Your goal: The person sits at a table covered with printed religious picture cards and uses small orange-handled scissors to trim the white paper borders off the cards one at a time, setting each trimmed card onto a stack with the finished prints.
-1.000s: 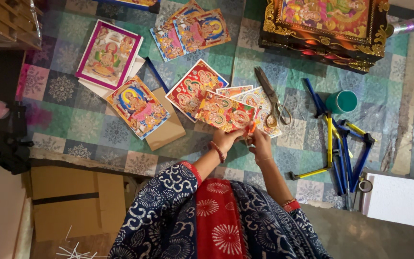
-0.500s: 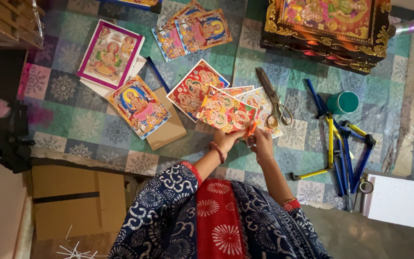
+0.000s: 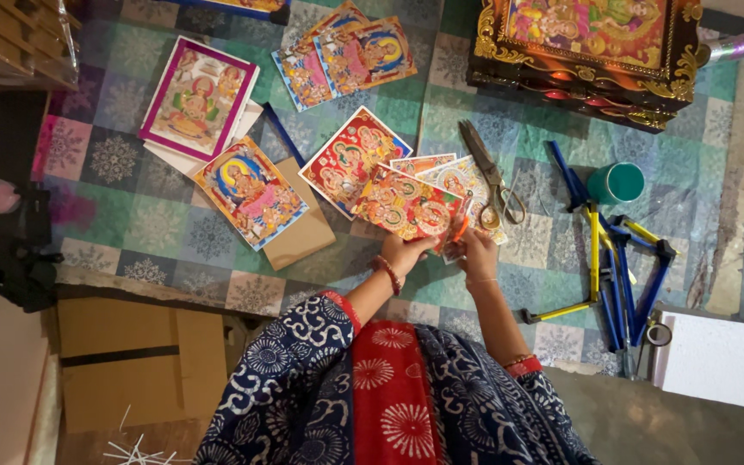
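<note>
Both hands clamped on print (image 3: 406, 205) — left hand (image 3: 406, 252) under, right hand (image 3: 478, 251) beside.

Red-orange print (image 3: 406, 205); teal cup (image 3: 616, 182); snowflake-patterned green cloth (image 3: 157, 220)

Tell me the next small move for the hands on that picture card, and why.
Probably steady the card and keep working along its right edge. The left hand grips the colourful picture card from below, and the right hand holds a small orange tool at that edge. What the tool is I cannot tell; large scissors lie unused beside it.
</note>
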